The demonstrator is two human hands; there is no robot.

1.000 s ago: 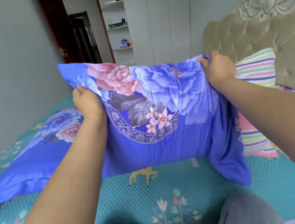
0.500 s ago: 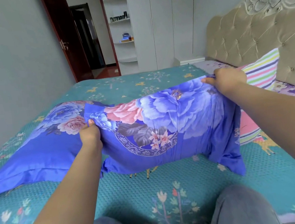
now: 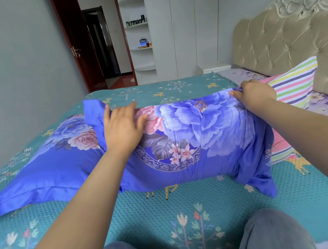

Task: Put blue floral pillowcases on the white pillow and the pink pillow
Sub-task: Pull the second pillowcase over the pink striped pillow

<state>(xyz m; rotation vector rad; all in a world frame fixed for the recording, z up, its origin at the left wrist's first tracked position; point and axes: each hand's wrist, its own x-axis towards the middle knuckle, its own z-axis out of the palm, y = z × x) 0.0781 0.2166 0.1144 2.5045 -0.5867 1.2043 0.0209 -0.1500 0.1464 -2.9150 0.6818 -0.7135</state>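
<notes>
A pillow in a blue floral pillowcase [image 3: 209,136] lies across the bed in front of me. My left hand [image 3: 122,127] rests flat on its left part with fingers spread. My right hand [image 3: 255,95] grips the case's top right edge. A second blue floral pillowcase pillow [image 3: 50,164] lies to the left, partly under the first. Behind the right end, a striped pink pillow [image 3: 295,86] leans on the headboard. The pillow inside the case is hidden.
A teal bedspread [image 3: 185,211] with trees and deer covers the bed. A tufted beige headboard [image 3: 282,42] stands at the right. White wardrobe [image 3: 183,30] and an open dark door [image 3: 86,44] are beyond the bed. My knees [image 3: 269,232] are at the bottom.
The pillow came down from mid-air onto the bed. My left hand let go of its edge and now lies flat on top; my right hand keeps its grip.
</notes>
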